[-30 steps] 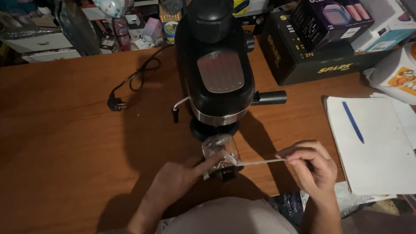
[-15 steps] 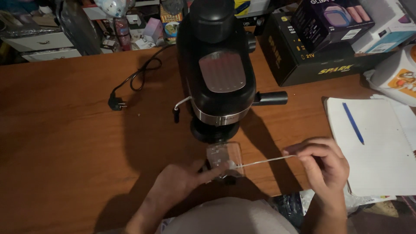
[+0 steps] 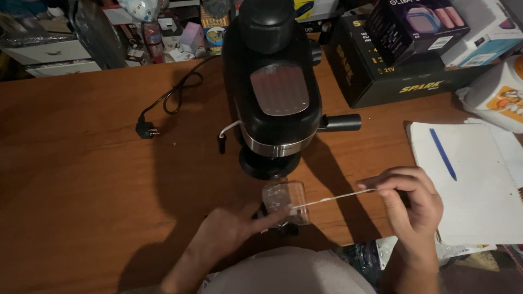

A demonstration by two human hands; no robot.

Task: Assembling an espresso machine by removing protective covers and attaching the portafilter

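Note:
A small clear glass jug (image 3: 286, 202) with a black handle lies on the wooden table (image 3: 81, 179) in front of a black espresso machine (image 3: 275, 92). My left hand (image 3: 231, 228) rests on the table with its fingers pressed against the jug. My right hand (image 3: 408, 201) pinches the end of a thin strip of clear tape (image 3: 335, 200) that stretches from the jug to my fingers.
The machine's black cord and plug (image 3: 147, 129) trail left across the table. A white notebook (image 3: 468, 185) with a blue pen (image 3: 442, 154) lies at right. Black boxes (image 3: 392, 65) and a white appliance (image 3: 498, 98) stand at the back right. Clutter lines the far edge.
The jug has shifted a little toward me, away from the machine's base. My right hand has drawn the tape strip out to the right.

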